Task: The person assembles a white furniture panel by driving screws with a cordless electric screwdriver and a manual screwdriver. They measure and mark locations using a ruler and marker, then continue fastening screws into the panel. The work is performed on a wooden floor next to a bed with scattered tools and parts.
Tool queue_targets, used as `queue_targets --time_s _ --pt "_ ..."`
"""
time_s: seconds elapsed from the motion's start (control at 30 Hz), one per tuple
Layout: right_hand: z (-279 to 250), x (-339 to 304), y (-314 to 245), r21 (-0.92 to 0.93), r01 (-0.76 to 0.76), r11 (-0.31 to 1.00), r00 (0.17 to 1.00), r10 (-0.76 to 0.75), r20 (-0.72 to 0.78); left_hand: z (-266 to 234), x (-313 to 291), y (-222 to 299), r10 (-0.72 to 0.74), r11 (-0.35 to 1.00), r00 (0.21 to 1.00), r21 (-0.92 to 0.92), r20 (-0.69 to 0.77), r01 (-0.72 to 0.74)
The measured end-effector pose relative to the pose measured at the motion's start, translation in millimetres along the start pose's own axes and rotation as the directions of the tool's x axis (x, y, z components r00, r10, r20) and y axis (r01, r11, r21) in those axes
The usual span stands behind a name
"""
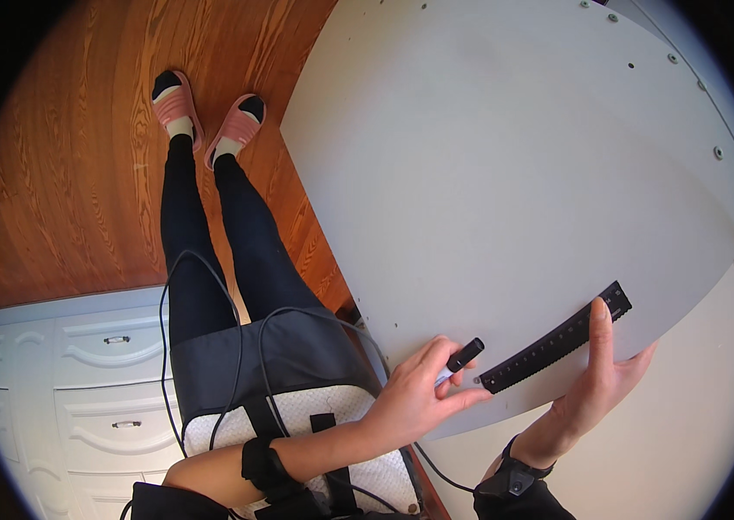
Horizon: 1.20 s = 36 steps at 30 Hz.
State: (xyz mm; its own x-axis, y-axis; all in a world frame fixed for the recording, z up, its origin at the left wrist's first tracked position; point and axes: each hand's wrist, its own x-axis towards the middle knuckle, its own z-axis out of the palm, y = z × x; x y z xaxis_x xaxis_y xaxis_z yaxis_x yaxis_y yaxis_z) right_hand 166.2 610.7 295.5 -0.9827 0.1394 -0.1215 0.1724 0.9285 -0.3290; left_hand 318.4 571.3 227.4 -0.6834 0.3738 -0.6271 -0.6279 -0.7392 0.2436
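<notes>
A black ruler (549, 348) with a toothed edge lies slantwise on a large pale grey panel (505, 173), close to its near edge. My right hand (592, 381) presses its thumb onto the ruler's right end. The other right fingers go round the panel's near edge and are mostly hidden behind it. Curled fingers of my left hand (423, 386) hold a marker (462, 360), its black end pointing up and to the right. My left thumb reaches to the ruler's left end.
Small metal fittings (673, 58) and holes line the panel's far right side. Dark cables (267, 316) loop over my lap. White drawers (111, 351) stand at the left by a wooden floor (81, 173). My feet wear pink slippers (176, 102).
</notes>
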Motion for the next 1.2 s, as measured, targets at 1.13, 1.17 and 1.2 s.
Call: queue_targets --time_s 1.13,1.17,1.2 --pt "1 -1 -13 -0.045 0.005 0.999 1.000 -0.004 0.025 -15 5 27 -0.127 0.991 0.992 -0.030 0.020 0.127" --pt "0 -1 -13 -0.074 0.011 0.997 1.000 -0.009 0.025 -15 7 30 -0.060 0.998 0.998 0.028 -0.010 0.060" --pt "-1 -2 -11 -0.049 -0.001 0.999 1.000 0.002 0.030 -16 9 32 0.014 0.996 0.999 0.091 -0.035 -0.011"
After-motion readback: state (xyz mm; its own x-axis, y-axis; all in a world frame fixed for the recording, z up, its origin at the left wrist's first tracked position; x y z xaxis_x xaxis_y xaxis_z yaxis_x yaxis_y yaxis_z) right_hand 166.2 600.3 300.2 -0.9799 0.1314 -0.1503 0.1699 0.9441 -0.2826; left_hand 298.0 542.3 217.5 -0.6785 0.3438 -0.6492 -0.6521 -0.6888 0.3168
